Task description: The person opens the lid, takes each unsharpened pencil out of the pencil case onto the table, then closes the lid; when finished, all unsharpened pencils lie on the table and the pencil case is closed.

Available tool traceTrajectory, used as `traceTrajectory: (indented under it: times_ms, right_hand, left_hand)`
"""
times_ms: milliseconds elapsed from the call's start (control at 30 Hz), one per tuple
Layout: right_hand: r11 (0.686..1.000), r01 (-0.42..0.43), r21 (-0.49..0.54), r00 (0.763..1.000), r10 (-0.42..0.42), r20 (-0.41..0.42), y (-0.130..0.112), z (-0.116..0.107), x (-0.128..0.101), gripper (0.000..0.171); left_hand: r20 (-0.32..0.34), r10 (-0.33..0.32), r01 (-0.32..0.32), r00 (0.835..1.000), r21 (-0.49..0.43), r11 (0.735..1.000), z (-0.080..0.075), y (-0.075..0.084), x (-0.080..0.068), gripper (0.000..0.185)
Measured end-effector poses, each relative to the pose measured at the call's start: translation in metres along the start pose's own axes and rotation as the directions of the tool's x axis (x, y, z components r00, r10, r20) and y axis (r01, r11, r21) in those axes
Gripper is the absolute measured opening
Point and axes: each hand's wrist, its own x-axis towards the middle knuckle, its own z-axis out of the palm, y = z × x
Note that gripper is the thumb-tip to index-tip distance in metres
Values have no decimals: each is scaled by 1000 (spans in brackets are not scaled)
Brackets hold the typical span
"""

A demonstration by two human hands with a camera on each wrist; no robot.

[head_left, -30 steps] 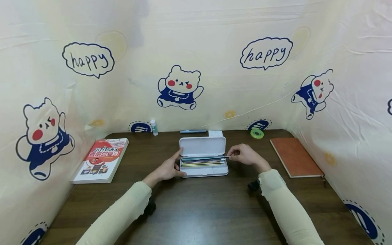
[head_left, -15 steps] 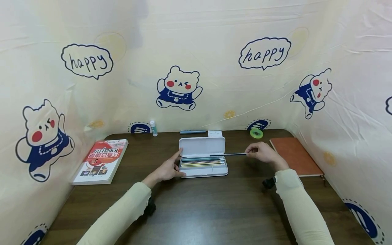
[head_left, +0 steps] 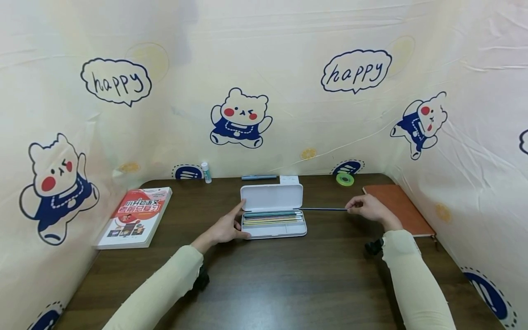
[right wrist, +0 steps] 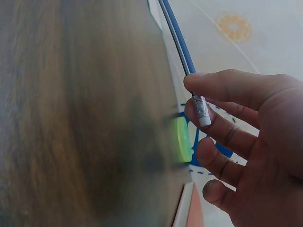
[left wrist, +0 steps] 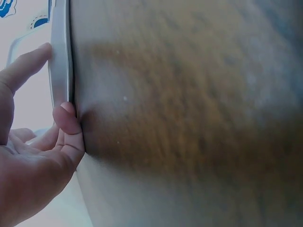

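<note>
the left wrist view is blurred and cuts the left hand off at the palm, showing only a thumb and fingers lying fairly straight against the grey edge of the open white plastic pencil case; that hand holds nothing. the right wrist view is also smeared, so the dark slim pencil appears there only as its metal-ferruled end. the right hand pinches that end between thumb and curled fingers, and the pencil lies level just above the dark wooden tabletop, between the case and the hand, its tip at the case's right edge. how many pencils lie in the case cannot be counted. one red-covered book, one orange notebook, one green tape roll, one small white bottle and one blue pen lie around.
</note>
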Motion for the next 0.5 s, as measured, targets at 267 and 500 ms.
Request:
traceTrajectory:
  times_ms: [267,500]
  right_hand:
    - [998,-59,-14,998,59,27,8,3,0,11]
    - [996,-91,-13,995,92,44,15,10,4,11]
  left_hand:
    - [-13,-43,42,999,-25,999,-1,-2,0,117]
    - [-17,-38,37,999,-53,998,-1,-6,2,118]
